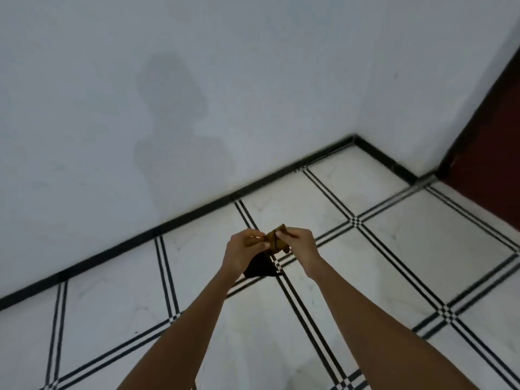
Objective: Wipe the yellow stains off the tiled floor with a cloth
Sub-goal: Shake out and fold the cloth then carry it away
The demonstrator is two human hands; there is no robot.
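Both my hands are held out in front of me above the white tiled floor (309, 299), which has black double lines. My left hand (244, 253) and my right hand (299, 244) together pinch a small yellow-brown cloth (277, 239) between their fingertips. A darker part of the cloth (259, 268) hangs down below my left hand. No yellow stain shows clearly on the tiles in view.
A pale wall (197, 94) with a black skirting board (197, 213) runs across the left and back, meeting another wall in a corner (354, 137). A dark red-brown door (495, 153) stands at the right. My shadow falls on the wall.
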